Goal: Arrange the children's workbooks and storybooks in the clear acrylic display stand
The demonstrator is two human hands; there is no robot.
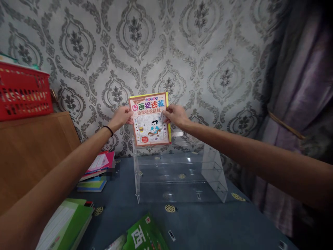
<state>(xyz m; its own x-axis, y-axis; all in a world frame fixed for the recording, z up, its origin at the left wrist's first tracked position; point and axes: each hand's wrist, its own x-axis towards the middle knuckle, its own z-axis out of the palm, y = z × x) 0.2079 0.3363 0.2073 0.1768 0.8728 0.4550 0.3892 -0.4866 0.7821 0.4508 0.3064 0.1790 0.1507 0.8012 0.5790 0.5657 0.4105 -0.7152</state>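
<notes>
Upright above the back left of a clear acrylic rack (169, 192), a picture book (151, 126) with a pink-brown border and colourful Chinese characters faces me. A yellow edge shows behind its top and right side. My left hand (122, 116) pinches the book's left edge, a dark band round the wrist. On the opposite edge, my right hand (177, 116) grips it with thumb and fingers. The rack has stepped tiers and slanted side panels. Whether the book's bottom touches the top tier I cannot tell.
Left of the rack lie stacked books (100, 163) and green books (75, 222). Another green book (147, 232) lies at the front of the dark blue tablecloth (208, 225). A red basket (24, 90) sits on a wooden box (33, 149). Purple curtains (291, 114) hang on the right.
</notes>
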